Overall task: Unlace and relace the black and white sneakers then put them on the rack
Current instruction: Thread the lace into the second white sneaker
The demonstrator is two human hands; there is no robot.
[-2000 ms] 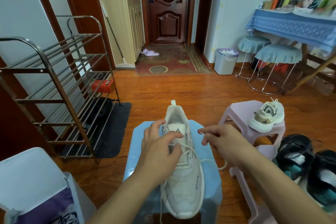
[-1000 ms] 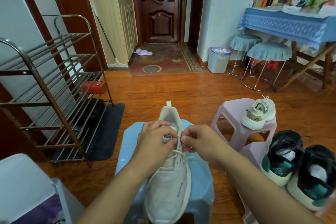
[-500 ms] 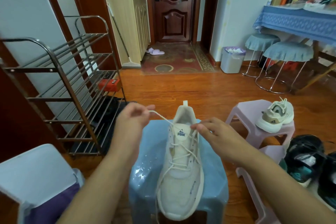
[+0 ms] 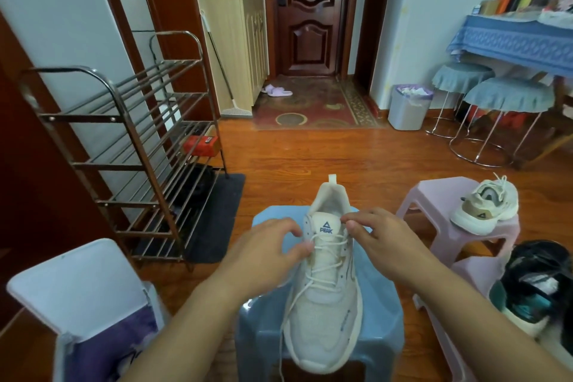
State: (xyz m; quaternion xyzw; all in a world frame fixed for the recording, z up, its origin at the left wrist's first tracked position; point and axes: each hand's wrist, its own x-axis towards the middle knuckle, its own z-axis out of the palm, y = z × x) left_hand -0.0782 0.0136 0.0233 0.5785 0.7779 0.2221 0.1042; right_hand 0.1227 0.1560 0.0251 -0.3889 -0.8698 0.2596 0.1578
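The white sneaker (image 4: pixel 325 298) lay on the blue stool (image 4: pixel 384 313), heel away. Left hand (image 4: pixel 263 253) and right hand (image 4: pixel 376 237) each pinched the lace (image 4: pixel 324 270) at the top eyelets, probably tightening it.

**Both hands close in on sneaker's top eyelets**

The left hand (image 4: pixel 269 253), half a second ago raised out to the side drawing the thin white lace (image 4: pixel 322 237) taut, has dropped back against the cream mesh sneaker (image 4: pixel 325 304), fingertips pinching lace beside the tongue. The right hand (image 4: pixel 376 240) has lifted slightly, now pinching at the collar's upper edge opposite it.
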